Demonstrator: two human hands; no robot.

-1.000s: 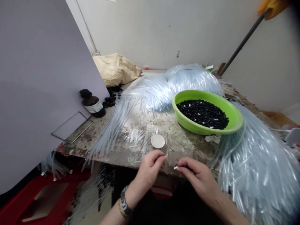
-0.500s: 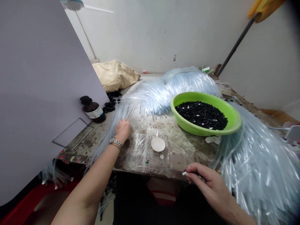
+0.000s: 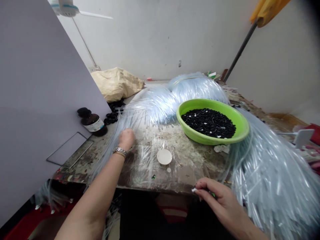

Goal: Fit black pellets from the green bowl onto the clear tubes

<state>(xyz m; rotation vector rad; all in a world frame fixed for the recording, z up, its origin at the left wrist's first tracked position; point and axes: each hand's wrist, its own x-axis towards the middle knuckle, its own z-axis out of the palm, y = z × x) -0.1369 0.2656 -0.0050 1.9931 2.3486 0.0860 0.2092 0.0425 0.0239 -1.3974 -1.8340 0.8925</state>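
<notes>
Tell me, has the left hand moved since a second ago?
Yes. The left hand went from the table's near edge, beside the right hand, out to the clear tubes near the brown bottle.

Left hand [image 3: 126, 138] is laid on a fan of clear plastic tubes [image 3: 117, 133] spread over the worn table [image 3: 185, 163]; a metal watch [image 3: 119, 151] is worn on its wrist. Right hand [image 3: 220, 200] is held at the table's near edge, a small white-tipped piece [image 3: 193, 190] pinched in the fingertips. A small white dish [image 3: 164, 156] is seen between the hands. A green bowl [image 3: 212, 136] filled with black pieces is set further back. A brown bottle [image 3: 92, 122] stands at left, a tan sack [image 3: 115, 83] behind.
</notes>
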